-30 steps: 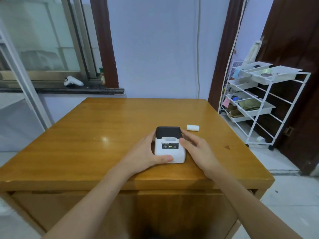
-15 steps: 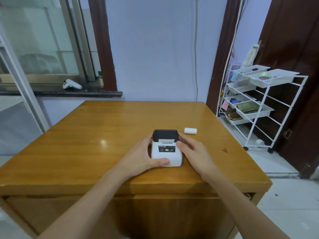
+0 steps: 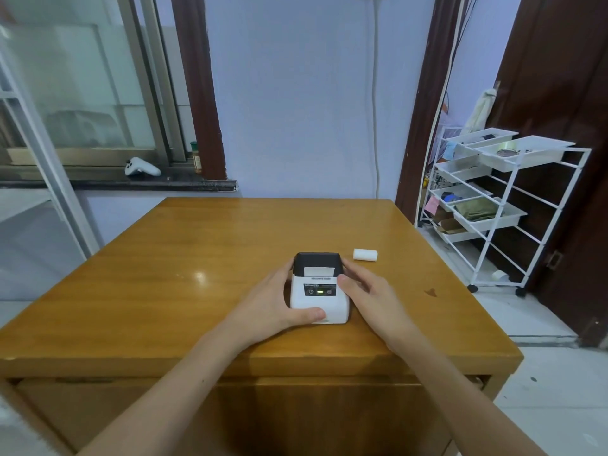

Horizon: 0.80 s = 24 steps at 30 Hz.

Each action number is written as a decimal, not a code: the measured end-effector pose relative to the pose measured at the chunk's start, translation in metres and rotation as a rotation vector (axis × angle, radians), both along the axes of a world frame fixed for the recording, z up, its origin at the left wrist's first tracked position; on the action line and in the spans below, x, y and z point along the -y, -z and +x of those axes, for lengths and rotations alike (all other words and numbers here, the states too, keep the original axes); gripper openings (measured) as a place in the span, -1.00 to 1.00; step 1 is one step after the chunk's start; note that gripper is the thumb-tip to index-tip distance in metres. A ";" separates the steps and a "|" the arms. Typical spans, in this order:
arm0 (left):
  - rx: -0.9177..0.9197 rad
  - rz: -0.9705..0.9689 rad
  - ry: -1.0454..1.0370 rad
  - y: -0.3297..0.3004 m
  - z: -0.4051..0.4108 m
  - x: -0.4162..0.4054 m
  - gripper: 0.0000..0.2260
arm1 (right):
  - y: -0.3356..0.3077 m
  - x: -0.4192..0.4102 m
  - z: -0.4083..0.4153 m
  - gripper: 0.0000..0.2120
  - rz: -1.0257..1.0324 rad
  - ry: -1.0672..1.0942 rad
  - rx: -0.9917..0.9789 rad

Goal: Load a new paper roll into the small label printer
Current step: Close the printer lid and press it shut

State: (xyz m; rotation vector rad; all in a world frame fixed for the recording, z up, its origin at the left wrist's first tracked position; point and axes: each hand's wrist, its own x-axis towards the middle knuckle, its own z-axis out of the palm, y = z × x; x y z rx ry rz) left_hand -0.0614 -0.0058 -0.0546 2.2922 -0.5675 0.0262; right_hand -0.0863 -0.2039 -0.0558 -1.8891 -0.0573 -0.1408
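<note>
wooden worktop (image 3: 164, 291) carries everything. left hand (image 3: 273, 307) wraps left side of label printer (image 3: 318, 292), thumb across white front, fingers behind. printer sits near front middle of worktop, black lid on top, small green light on. right hand (image 3: 368, 299) cups printer's right side, thumb on top edge. both hands hold printer. paper roll (image 3: 365, 254) lies apart, just right behind printer.

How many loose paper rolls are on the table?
1. A white paper roll lies on the table, beyond and right of the printer. Any roll inside the printer can't be confirmed.
</note>
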 end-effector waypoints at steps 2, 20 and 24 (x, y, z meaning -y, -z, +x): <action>-0.004 0.000 -0.005 -0.001 0.000 0.000 -0.31 | -0.001 -0.001 -0.002 -0.51 0.008 -0.023 -0.012; -0.026 0.003 -0.006 0.000 -0.002 -0.001 -0.35 | -0.004 -0.007 -0.003 -0.61 0.002 -0.002 -0.018; -0.033 0.006 0.004 0.001 -0.001 -0.001 -0.14 | -0.003 -0.007 -0.002 -0.62 0.004 0.033 0.003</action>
